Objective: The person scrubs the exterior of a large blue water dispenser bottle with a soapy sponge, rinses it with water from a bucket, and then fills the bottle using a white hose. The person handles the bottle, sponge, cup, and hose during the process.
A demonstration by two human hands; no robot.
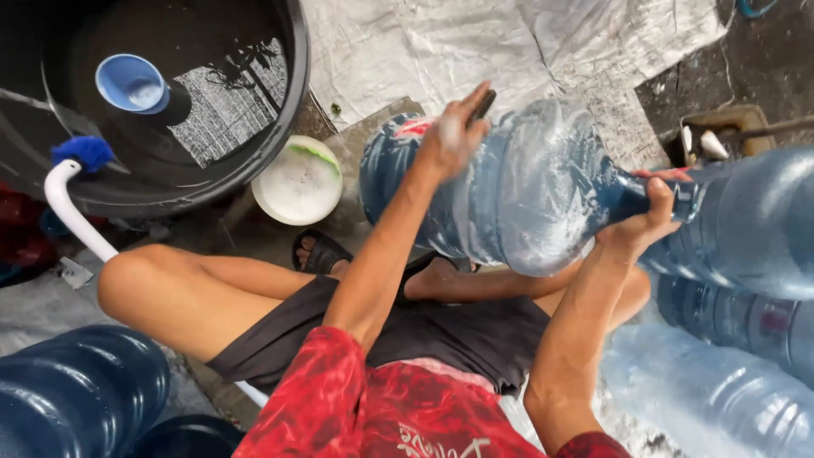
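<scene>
- Lying on its side across the lap, above the ground: a large translucent blue water jug point(517, 191), soapy and wet, base toward the black tub, neck pointing right.
- Sitting at the upper left on the ground: a big black tub point(280, 110) holding water, with a small blue scoop point(131, 83) floating inside near its left part.
- Crowding the right edge of the view: more blue water jugs point(746, 254), stacked beside and below the held jug's neck, touching or just beside it.
- Bulging at the lower left corner: a dark blue drum point(76, 382).
- Spreading over the ground at the top, behind the jug: a grey tarp point(475, 42).
- Resting on the ground between the tub and the jug's base: a white bowl point(298, 181) of soapy water with a green sponge at its rim.
- Curving up at the left, beside the tub: a white pipe point(72, 212) topped with a blue brush head.
- Pressing on the jug's upper shoulder near its base: left hand point(454, 136), fingers closed around a dark scrubbing item, foam on the knuckles.
- Gripping the jug's neck from below at the right: right hand point(649, 216), fingers clamped round it.
- Hands well apart, the jug spanning between them.
</scene>
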